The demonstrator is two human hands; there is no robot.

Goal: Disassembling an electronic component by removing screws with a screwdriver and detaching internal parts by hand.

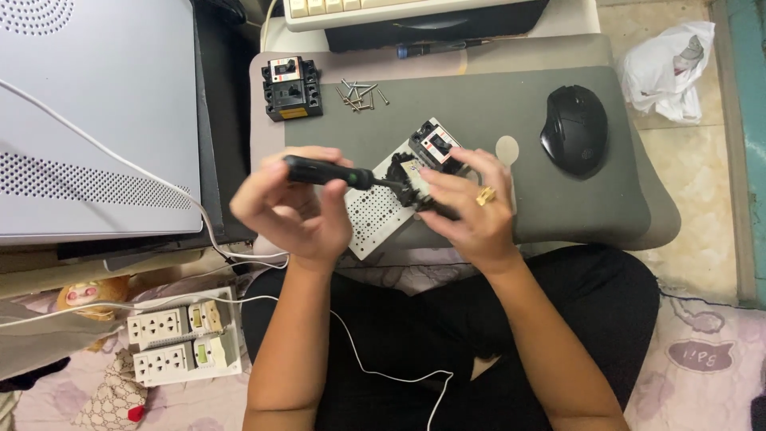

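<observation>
Head view: the left hand [291, 209] is clenched around a black-handled screwdriver [329, 172], held level with its tip pointing right into a black plastic circuit breaker [427, 164]. The right hand [467, 203], wearing a gold ring [485, 195], grasps that breaker from the right, holding it just above a white perforated board [369, 214] that lies on the grey padded surface [479, 104]. Farther left on the surface sits a second black circuit breaker [292, 88], with a small pile of loose silver screws [361, 94] just right of it. A black computer mouse [574, 130] rests well to the right. Two white power strips [185, 345] lie near left on the floor.
</observation>
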